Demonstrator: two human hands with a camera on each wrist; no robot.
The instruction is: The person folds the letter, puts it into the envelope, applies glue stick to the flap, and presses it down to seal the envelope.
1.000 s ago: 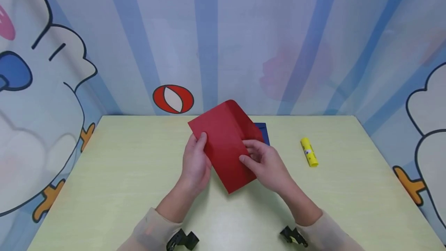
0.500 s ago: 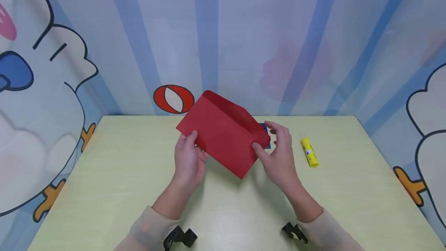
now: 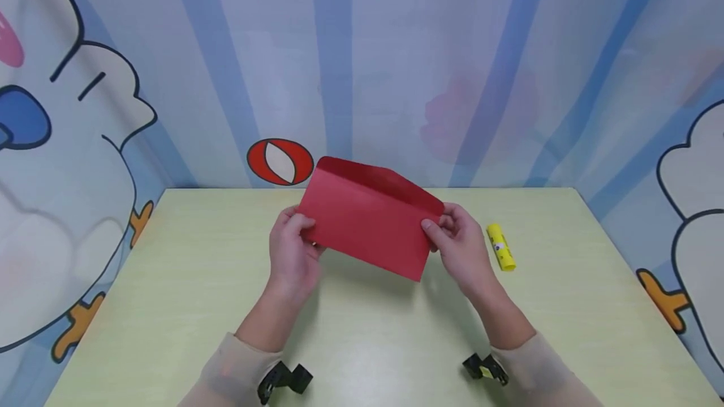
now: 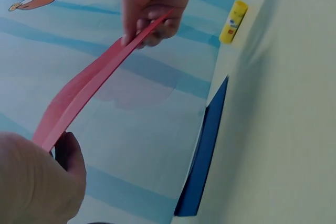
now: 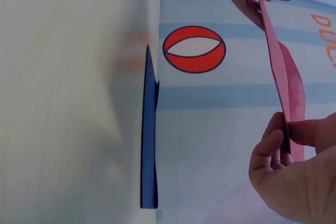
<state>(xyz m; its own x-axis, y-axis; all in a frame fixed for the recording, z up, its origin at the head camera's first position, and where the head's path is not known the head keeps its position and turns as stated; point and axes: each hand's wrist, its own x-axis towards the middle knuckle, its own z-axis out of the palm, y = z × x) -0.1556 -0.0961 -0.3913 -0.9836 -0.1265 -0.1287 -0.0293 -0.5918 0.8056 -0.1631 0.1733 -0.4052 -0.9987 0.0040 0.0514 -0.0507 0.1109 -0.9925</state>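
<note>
- The left hand (image 3: 293, 253) gripped the red envelope (image 3: 367, 225) at its nine o'clock end, thumb in front.
- The right hand (image 3: 464, 250) pinched its three o'clock corner; half a second earlier its fingers had been more spread there.
- Between them, the envelope was held up above the desk (image 3: 198, 269). It had swung from a steep slant, mouth towards two o'clock, to nearly level, its three o'clock end lower.
- Its flap (image 3: 376, 174) stood open along the twelve o'clock edge. For the work in hand, this turn seemingly left the mouth upward and within reach, with closing not yet done.
- Near the right hand, towards three o'clock, a yellow tube (image 3: 501, 247) lay on the desk, unmoved.
- A blue envelope (image 4: 210, 145) rested on the desk beyond; the red one now hid it from the head view.
</note>
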